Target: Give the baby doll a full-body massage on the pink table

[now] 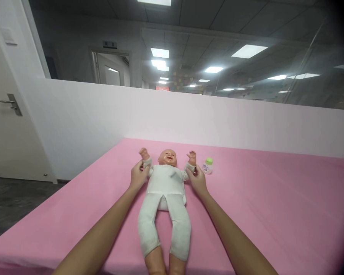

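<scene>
At twelve o'clock on the pink surface (pixel 260 198) the doll (pixel 165 191) lay face-up, fully dressed – left hand (pixel 138 176) in a closed grip on one sleeve cuff, right hand (pixel 198 179) on the other; at one o'clock, a small bottle (pixel 208 165) stood untouched.

Left hand (pixel 138 176): bare, no ring, no glove.
Right hand (pixel 198 180): bare also.
Forearms: uncovered, no sleeves visible.

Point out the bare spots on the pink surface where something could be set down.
Bare pink surface spreads right of the bottle and right hand, and left of the left hand. Crowded: the middle, where both hands grip the doll at its arms, bottle close by.
</scene>
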A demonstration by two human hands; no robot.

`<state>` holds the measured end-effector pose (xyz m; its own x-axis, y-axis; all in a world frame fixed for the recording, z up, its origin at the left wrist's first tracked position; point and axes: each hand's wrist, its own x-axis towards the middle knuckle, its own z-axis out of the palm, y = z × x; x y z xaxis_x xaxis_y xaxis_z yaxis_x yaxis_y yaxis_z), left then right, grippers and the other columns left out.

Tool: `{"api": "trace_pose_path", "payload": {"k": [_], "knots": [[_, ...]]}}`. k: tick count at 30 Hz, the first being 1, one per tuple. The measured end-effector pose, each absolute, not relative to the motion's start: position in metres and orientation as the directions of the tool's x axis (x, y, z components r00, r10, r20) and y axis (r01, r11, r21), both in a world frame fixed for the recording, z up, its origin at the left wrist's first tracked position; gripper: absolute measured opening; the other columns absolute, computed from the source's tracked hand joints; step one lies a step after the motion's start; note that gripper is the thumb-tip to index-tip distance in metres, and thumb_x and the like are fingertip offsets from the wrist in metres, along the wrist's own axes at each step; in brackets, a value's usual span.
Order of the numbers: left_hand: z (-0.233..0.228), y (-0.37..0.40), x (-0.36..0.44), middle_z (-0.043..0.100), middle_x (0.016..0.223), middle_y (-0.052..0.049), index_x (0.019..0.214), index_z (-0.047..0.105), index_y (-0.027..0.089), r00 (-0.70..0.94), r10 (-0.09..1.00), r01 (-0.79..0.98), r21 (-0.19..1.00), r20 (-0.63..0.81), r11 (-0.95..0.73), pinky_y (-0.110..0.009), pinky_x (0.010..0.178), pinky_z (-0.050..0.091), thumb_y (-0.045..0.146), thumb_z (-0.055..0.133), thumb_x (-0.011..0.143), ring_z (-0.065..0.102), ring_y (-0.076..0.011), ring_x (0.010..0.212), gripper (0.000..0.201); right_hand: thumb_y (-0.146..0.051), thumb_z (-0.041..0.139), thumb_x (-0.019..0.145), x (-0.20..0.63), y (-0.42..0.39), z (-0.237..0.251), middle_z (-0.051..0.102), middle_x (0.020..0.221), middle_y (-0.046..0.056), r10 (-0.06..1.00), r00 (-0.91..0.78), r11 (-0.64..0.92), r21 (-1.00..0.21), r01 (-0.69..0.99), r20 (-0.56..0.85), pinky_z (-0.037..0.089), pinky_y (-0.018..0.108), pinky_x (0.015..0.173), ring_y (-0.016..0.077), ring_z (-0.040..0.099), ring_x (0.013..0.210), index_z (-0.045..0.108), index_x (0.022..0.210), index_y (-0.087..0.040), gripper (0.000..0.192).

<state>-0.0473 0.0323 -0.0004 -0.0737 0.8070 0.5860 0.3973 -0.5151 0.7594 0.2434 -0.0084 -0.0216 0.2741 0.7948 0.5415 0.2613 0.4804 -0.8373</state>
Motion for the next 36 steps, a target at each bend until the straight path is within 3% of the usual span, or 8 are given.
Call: {"api": "trace_pose_path", "payload": {"k": [3, 6, 12, 15, 22, 25, 31, 36], "knots": [[-0.004, 0.028, -0.040, 0.068, 0.101, -0.006, 0.117, 0.073, 0.024, 0.171, 0.712, 0.530, 0.546, 0.681, -0.649, -0.031, 0.085, 0.049, 0.012, 0.052, 0.082, 0.063, -0.0212, 0.095, 0.043, -0.029, 0.062, 0.086, 0.239, -0.015, -0.017, 0.069, 0.106, 0.007, 0.754, 0.020, 0.589, -0.689, 0.423, 0.657, 0.051, 0.041, 0.087, 0.0255, 0.062, 0.097, 0.067, 0.111, -0.023, 0.026], [-0.005, 0.026, -0.035, 0.067, 0.106, -0.006, 0.122, 0.073, 0.027, 0.202, 0.697, 0.556, 0.505, 0.688, -0.660, -0.032, 0.086, 0.049, 0.009, 0.050, 0.081, 0.063, -0.0213, 0.098, 0.050, -0.026, 0.058, 0.088, 0.237, -0.019, -0.015, 0.068, 0.112, 0.007, 0.720, -0.072, 0.634, -0.613, 0.471, 0.690, 0.048, 0.043, 0.095, 0.0267, 0.060, 0.106, 0.069, 0.109, -0.025, 0.023], [0.003, 0.032, -0.048, 0.068, 0.080, -0.002, 0.097, 0.070, 0.018, -0.156, 0.800, 0.444, 0.765, 0.579, -0.467, -0.027, 0.068, 0.046, 0.030, 0.057, 0.087, 0.060, -0.0185, 0.071, 0.021, -0.040, 0.065, 0.086, 0.249, -0.004, -0.024, 0.069, 0.097, 0.005, 0.787, 0.300, 0.482, -0.841, 0.245, 0.538, 0.053, 0.036, 0.077, 0.0237, 0.064, 0.088, 0.060, 0.109, -0.021, 0.031], [0.004, 0.035, -0.055, 0.065, 0.074, 0.000, 0.095, 0.069, 0.017, -0.201, 0.805, 0.448, 0.783, 0.559, -0.432, -0.027, 0.065, 0.043, 0.032, 0.057, 0.087, 0.057, -0.0170, 0.065, 0.021, -0.043, 0.068, 0.084, 0.258, 0.000, -0.025, 0.068, 0.095, 0.005, 0.757, 0.392, 0.462, -0.852, 0.246, 0.523, 0.053, 0.036, 0.074, 0.0231, 0.064, 0.084, 0.059, 0.107, -0.020, 0.033], [-0.006, 0.035, -0.047, 0.064, 0.102, -0.006, 0.127, 0.071, 0.027, 0.230, 0.682, 0.636, 0.424, 0.694, -0.645, -0.031, 0.083, 0.047, 0.008, 0.046, 0.080, 0.062, -0.0211, 0.094, 0.056, -0.021, 0.055, 0.085, 0.250, -0.015, -0.014, 0.068, 0.112, 0.007, 0.718, -0.072, 0.625, -0.595, 0.506, 0.692, 0.049, 0.042, 0.094, 0.0262, 0.061, 0.106, 0.067, 0.112, -0.024, 0.030], [-0.005, 0.036, -0.046, 0.066, 0.104, -0.006, 0.127, 0.069, 0.026, 0.167, 0.704, 0.636, 0.470, 0.691, -0.612, -0.031, 0.083, 0.047, 0.011, 0.047, 0.082, 0.062, -0.0217, 0.094, 0.052, -0.024, 0.055, 0.087, 0.245, -0.013, -0.016, 0.069, 0.109, 0.006, 0.738, -0.030, 0.601, -0.636, 0.483, 0.674, 0.050, 0.040, 0.089, 0.0254, 0.061, 0.102, 0.067, 0.109, -0.024, 0.025], [-0.001, 0.040, -0.053, 0.066, 0.078, -0.002, 0.103, 0.065, 0.018, -0.136, 0.803, 0.494, 0.742, 0.580, -0.453, -0.028, 0.065, 0.044, 0.033, 0.054, 0.089, 0.060, -0.0190, 0.069, 0.024, -0.042, 0.066, 0.083, 0.256, 0.001, -0.025, 0.068, 0.088, 0.004, 0.774, 0.357, 0.458, -0.851, 0.257, 0.523, 0.052, 0.034, 0.070, 0.0222, 0.063, 0.080, 0.059, 0.098, -0.021, 0.027], [-0.002, 0.042, -0.053, 0.068, 0.097, -0.005, 0.116, 0.072, 0.022, 0.081, 0.769, 0.530, 0.626, 0.634, -0.572, -0.030, 0.078, 0.048, 0.023, 0.051, 0.082, 0.063, -0.0211, 0.087, 0.039, -0.022, 0.059, 0.081, 0.255, -0.008, -0.017, 0.068, 0.101, 0.005, 0.745, 0.059, 0.574, -0.683, 0.452, 0.665, 0.051, 0.037, 0.083, 0.0237, 0.062, 0.093, 0.064, 0.103, -0.022, 0.022]]}}
